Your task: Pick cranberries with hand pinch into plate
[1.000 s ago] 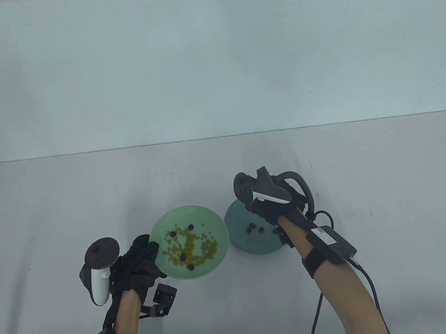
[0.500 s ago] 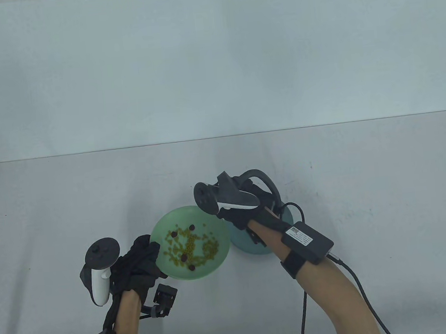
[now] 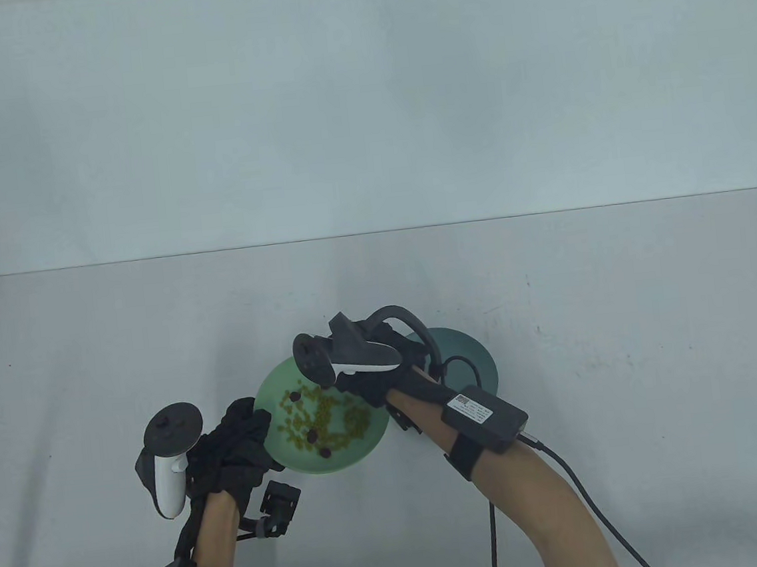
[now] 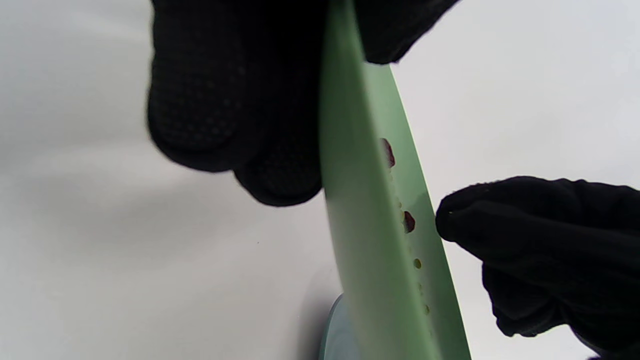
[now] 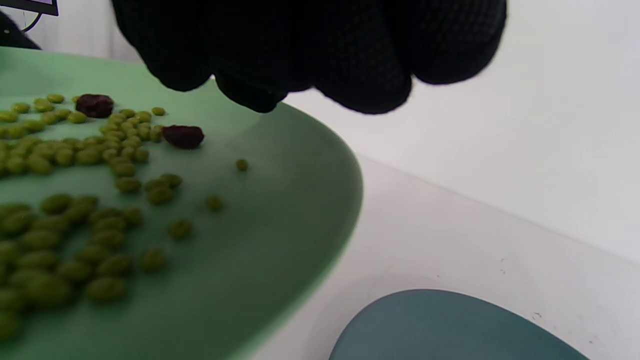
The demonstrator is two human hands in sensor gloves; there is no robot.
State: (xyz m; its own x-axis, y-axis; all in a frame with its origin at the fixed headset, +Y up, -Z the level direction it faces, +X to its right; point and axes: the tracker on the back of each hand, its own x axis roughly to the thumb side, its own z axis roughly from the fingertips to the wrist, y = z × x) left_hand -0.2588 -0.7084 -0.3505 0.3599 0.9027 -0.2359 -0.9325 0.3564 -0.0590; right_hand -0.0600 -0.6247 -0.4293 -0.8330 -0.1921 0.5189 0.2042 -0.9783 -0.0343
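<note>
The white surface lies wide beyond the fingers. Left fingers grip the green plate's rim; right fingers hover bunched above berries, holding nothing I can see.

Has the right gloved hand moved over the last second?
Yes. The right hand went left, from over the dark teal plate to over the light green plate.

Grey table, seemingly pale-blue wall
</note>
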